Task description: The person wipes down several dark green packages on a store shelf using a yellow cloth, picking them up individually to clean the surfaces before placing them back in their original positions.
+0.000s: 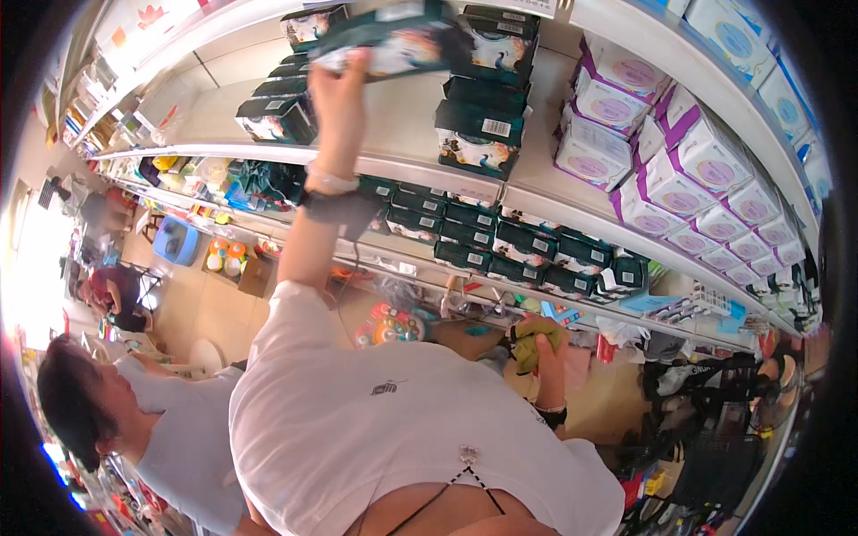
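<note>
My left hand (338, 100) is raised to the upper shelf, its fingers closed on a dark green pack (393, 45) with a light printed picture. The pack is slightly blurred and tilted over the shelf board. Next to it, similar dark green packs (483, 125) with a peacock print stand stacked to the right. More of them (277, 119) stand to the left, beside my wrist. Lower down at the right, my right hand (547, 355) is closed around a crumpled olive-green cloth (527, 347).
White-and-purple packs (684, 174) fill the shelf's right part. Rows of dark green packs (483, 237) lie on the shelf below. The metal shelf edge (411, 172) runs under my left arm. A person in a light shirt (188, 438) is close on my left; another sits farther off.
</note>
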{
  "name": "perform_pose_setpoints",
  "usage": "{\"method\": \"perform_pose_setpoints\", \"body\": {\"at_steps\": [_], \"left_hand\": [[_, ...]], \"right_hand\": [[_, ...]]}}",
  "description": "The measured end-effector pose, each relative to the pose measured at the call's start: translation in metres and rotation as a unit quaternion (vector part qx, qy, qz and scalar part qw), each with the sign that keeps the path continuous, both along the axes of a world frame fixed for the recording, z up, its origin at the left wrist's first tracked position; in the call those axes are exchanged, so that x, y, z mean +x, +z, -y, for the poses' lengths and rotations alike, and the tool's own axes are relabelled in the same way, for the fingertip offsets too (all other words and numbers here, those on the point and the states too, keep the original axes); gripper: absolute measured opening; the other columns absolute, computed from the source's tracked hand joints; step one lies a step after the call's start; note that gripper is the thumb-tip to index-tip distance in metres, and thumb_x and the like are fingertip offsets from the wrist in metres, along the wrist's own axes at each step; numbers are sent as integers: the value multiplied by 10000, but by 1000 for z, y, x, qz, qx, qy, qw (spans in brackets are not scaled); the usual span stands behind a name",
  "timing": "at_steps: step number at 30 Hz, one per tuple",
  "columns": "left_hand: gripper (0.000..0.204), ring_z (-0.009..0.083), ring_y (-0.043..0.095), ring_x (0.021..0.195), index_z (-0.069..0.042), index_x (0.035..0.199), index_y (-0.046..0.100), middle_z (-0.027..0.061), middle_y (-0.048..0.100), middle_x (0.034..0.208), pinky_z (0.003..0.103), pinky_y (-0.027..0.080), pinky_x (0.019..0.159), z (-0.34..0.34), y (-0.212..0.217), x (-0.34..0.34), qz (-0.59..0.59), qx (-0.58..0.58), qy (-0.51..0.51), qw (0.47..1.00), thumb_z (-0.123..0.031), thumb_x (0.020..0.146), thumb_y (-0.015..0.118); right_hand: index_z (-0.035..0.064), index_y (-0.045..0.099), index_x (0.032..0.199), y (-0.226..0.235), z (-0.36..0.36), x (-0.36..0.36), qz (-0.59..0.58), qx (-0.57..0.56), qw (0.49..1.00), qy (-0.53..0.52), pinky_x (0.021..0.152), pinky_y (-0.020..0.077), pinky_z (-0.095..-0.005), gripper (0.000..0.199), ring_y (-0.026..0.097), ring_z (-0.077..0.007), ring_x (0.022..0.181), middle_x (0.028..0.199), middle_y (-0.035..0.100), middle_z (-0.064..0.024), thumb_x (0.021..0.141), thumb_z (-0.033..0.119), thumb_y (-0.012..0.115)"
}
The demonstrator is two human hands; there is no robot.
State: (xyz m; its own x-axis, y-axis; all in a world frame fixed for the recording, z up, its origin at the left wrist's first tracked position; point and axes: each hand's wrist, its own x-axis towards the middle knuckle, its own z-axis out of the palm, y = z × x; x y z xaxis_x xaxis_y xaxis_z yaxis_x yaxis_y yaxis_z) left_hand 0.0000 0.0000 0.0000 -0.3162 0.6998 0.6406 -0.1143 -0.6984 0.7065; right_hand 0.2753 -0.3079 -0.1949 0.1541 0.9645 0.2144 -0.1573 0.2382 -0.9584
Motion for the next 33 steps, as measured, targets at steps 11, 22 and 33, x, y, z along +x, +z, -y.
{"method": "perform_pose_setpoints", "body": {"at_steps": [11,22,33], "left_hand": [[289,105,515,742,14,960,487,57,558,871,237,416,639,-58,46,-145,-72,29,28,997,-140,750,611],[410,135,502,866,-17,1047,485,32,549,967,262,404,739,-157,43,-182,-132,-183,-90,970,-267,752,621],[289,83,441,675,-46,864,510,-16,503,750,223,376,644,-200,21,-207,-410,-157,-144,887,-326,857,441]], "right_hand": [[-39,539,918,17,-33,-39,54,-39,994,85,697,407,-237,280,510,-113,762,892,556,-72,759,190,566],[-43,520,946,-21,-25,-44,-3,-62,998,8,796,385,-287,265,505,-193,913,1005,543,-144,763,145,554],[-25,507,1009,0,-27,-59,-10,-47,999,6,704,419,-248,285,514,-121,802,914,562,-86,779,139,544]]}}
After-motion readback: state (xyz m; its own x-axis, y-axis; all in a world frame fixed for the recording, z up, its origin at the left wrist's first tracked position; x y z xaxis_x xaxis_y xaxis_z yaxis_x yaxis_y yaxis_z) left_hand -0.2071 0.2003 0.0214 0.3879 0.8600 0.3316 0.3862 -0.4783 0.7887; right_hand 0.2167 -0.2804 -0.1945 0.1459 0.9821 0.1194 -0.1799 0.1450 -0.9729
